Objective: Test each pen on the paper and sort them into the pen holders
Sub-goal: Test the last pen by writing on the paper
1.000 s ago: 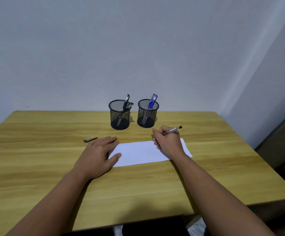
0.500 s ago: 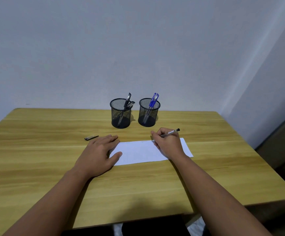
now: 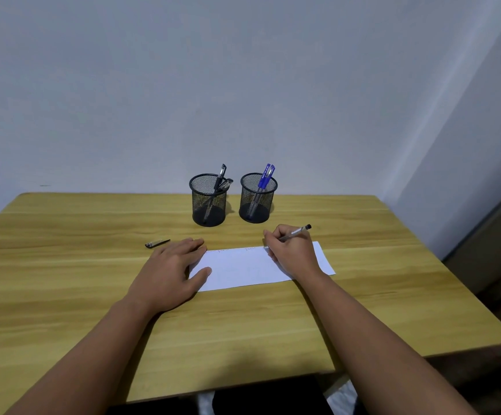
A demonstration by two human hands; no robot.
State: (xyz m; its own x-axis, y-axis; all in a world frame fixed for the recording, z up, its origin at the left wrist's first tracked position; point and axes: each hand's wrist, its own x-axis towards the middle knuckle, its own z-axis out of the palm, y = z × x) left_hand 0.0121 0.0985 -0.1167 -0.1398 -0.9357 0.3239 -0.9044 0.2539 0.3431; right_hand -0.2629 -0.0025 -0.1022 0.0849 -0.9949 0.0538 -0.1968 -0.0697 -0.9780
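Now clear black-capped pen (image 3: pixel 294 233) angled over white paper (image 3: pixel 243 269).

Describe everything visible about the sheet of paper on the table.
The paper is a white rectangular sheet, wider than deep, lying flat on the wooden table in front of two mesh pen holders. Faint scribbles mark its far edge, too small to read. The left hand rests on its left end, fingers flat and thumb on the sheet. The right hand rests on its right part, holding a pen with the tip at the far edge. The right end shows bare beyond that hand.
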